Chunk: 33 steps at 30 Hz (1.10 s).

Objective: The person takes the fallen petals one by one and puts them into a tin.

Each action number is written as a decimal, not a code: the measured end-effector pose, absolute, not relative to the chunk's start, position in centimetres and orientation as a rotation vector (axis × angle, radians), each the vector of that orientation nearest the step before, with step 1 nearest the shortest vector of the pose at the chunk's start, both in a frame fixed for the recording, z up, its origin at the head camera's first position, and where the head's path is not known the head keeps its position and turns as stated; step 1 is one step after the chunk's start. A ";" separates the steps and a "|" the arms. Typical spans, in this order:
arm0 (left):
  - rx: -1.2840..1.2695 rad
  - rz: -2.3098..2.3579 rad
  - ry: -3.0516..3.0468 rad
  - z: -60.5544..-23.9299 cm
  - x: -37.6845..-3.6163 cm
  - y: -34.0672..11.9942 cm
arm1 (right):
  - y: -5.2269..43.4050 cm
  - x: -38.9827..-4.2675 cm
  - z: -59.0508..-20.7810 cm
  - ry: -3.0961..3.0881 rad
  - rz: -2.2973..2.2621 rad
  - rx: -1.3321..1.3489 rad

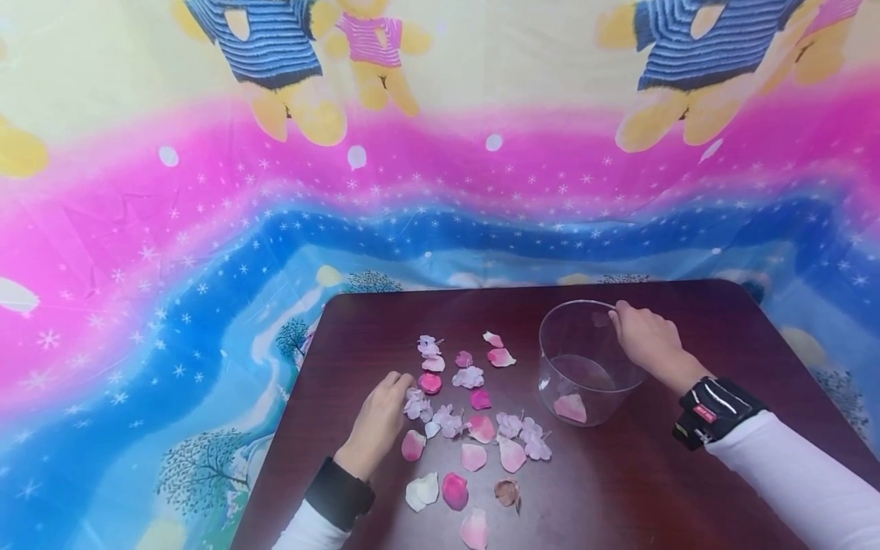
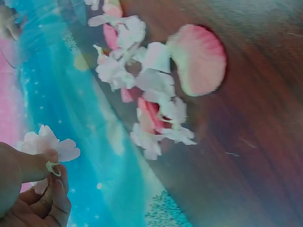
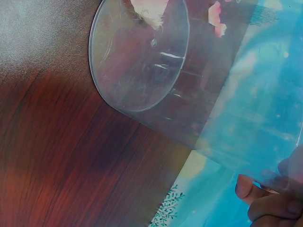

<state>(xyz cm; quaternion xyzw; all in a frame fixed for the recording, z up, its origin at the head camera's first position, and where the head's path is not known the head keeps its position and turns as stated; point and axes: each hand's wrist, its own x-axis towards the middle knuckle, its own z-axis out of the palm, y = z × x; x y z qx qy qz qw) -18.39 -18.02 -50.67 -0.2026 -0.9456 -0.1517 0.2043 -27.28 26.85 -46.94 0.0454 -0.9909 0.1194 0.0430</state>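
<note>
Risk noted: small white fabric blossom (image 2: 47, 144) pinched lightly between thumb and fingers (image 2: 35, 163) of left hand (image 1: 380, 416), above the left edge of the petal scatter; likely to slip or flutter off if grip loosens or hand moves quickly, being light. Second risk: clear round plastic bowl (image 1: 584, 363) appears lightweight; held only at far rim by right hand (image 1: 642, 340), fingers (image 3: 265, 198) curled over the edge; could tip or skid on glossy dark red-brown wooden worktop (image 1: 619, 489) if pulled sideways. Loose pink and white fabric petals (image 1: 474, 416) spread close to the front edge, between the two hands; prone to being swept off by a sleeve. Bowl contents: one pale pink petal (image 1: 571, 407) lying on the bottom near the front wall; nothing else discernible inside.
</note>
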 end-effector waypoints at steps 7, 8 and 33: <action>-0.611 -0.449 -2.611 -48.8 -18.2 -16.8 | 26.7 -27.3 -46.8 -3.030 0.374 0.139; -0.623 -0.448 -2.603 -48.6 -18.2 -16.6 | 26.8 -27.3 -46.8 -3.032 0.375 0.139; -0.839 -0.471 -2.534 -45.4 -18.5 -12.8 | 26.9 -27.3 -47.0 -3.032 0.373 0.124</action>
